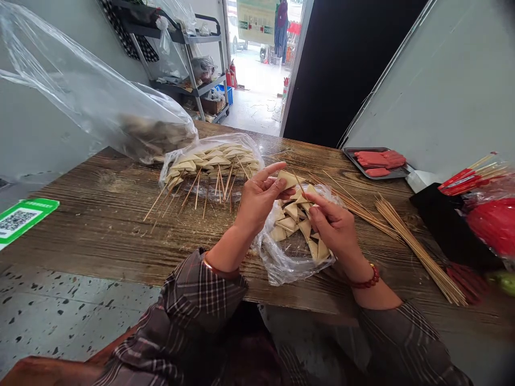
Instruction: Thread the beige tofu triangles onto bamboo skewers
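Observation:
Between the thumb and fingers of my left hand [263, 195] is a pale tofu piece [288, 181], its index finger stretched out. My right hand [333, 221] pinches a thin wooden skewer [301, 188], whose upper end meets the tofu piece. Below both hands, loose pale pieces [287, 224] lie on an open plastic bag [279, 262]. To the left, skewered pale pieces [217, 160] are stacked on another plastic bag, their sticks pointing towards me.
On the wooden table [120, 241], a bundle of skewers [422, 249] lies at right, near a black box [438, 220]. A black tray [380, 174] holds pink-red pieces. A large clear bag [96, 102] stands back left; a green QR card [28, 217] is at the left edge.

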The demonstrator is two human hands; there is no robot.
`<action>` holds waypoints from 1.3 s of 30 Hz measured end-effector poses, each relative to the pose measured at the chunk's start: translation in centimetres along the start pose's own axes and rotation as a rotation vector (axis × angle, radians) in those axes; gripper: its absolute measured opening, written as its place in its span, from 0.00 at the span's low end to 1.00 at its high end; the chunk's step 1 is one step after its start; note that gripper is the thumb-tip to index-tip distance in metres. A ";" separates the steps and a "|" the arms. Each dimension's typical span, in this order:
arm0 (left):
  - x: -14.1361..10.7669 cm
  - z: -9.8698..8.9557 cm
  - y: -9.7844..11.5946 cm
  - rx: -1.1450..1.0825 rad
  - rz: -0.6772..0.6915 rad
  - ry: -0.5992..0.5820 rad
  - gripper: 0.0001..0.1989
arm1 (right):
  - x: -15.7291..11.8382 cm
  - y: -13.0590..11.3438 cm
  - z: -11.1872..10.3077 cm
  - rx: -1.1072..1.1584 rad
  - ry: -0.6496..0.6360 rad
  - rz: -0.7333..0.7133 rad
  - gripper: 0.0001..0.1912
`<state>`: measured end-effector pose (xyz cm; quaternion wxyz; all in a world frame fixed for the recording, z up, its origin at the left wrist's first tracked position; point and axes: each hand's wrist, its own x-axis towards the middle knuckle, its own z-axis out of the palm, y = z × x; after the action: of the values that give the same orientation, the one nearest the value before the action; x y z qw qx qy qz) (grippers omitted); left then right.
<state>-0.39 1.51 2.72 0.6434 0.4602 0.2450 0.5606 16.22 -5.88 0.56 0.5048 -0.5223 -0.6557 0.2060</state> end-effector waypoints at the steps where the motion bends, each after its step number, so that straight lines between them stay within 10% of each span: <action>1: 0.0 0.0 0.1 -0.019 0.005 0.006 0.25 | 0.0 -0.1 0.0 -0.023 -0.007 -0.016 0.18; 9: 0.4 -0.7 0.8 -0.205 -0.192 0.087 0.16 | 0.2 -0.6 0.0 -0.130 -0.110 -0.114 0.18; 39: 0.3 -0.4 1.0 -0.182 -0.199 0.152 0.14 | 0.2 -0.2 0.2 -0.184 -0.146 -0.155 0.20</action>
<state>-1.12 1.89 3.43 0.7145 0.3294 0.2858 0.5471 15.99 -5.71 0.72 0.4202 -0.4976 -0.7452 0.1430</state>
